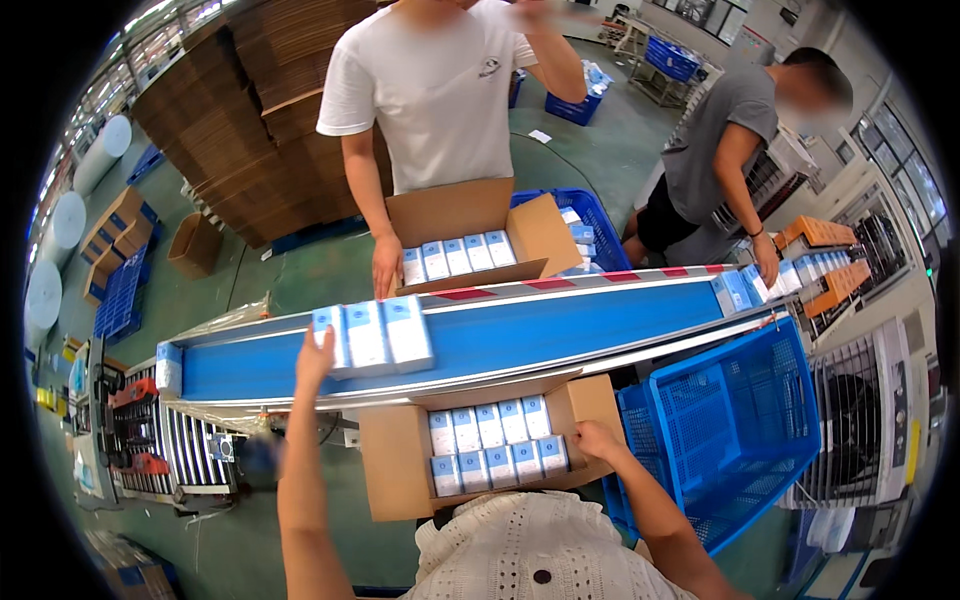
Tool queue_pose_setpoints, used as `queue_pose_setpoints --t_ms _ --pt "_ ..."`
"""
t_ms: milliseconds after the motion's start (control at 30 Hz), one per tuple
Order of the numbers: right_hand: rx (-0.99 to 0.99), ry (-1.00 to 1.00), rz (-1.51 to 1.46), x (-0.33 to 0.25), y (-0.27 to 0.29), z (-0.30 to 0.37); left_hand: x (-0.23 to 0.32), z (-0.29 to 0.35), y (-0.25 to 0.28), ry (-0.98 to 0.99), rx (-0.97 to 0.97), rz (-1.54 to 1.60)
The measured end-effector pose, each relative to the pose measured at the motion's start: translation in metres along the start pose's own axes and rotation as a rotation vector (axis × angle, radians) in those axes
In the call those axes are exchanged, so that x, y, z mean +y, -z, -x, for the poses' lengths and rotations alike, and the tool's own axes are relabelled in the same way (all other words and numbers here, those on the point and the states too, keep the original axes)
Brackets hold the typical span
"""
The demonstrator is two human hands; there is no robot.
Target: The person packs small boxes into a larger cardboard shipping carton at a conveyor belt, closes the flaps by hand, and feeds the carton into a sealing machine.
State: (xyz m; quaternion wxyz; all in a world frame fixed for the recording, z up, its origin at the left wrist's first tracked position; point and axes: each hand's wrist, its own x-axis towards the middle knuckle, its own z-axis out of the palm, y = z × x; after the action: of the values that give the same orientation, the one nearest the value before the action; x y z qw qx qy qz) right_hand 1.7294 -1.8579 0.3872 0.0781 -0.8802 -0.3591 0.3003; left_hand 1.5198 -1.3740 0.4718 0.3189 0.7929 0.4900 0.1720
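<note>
Three upright white-and-blue soft packs (368, 336) stand in a row on the blue conveyor belt (560, 322). My left hand (315, 358) lies with outstretched fingers against the left end of that row. Close in front of me sits an open cardboard carton (392, 455), holding two rows of the same packs (500, 462). At its right side my right hand (598, 440) is closed on the carton's flap (597, 405).
Across the belt a person in white (430, 100) rests a hand by another part-filled carton (450, 210). A person in grey (715, 150) touches packs at the belt's right end. Blue crates (735, 430) stand at my right, a roller conveyor (180, 440) at left.
</note>
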Motion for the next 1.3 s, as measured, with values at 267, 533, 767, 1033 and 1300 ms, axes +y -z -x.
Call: queue_pose_setpoints --t_ms 267,533,767,1033,1300 --pt "0.019 0.074 -0.025 0.003 -0.019 -0.008 0.111 0.043 -0.116 -0.084 -0.186 -0.013" --pt "0.468 0.243 -0.347 0.047 0.075 0.021 0.182 0.082 -0.181 -0.169 -0.176 -0.025" --pt "0.937 -0.07 0.158 0.164 0.254 -0.039 0.218 0.103 -0.212 -0.178 -0.181 0.003" --pt "0.298 0.08 -0.408 0.196 0.27 -0.105 0.241 0.116 -0.224 -0.182 -0.224 0.01" --pt "0.928 -0.133 -0.292 0.214 0.324 -0.076 0.252 0.127 -0.232 -0.136 -0.22 -0.055"
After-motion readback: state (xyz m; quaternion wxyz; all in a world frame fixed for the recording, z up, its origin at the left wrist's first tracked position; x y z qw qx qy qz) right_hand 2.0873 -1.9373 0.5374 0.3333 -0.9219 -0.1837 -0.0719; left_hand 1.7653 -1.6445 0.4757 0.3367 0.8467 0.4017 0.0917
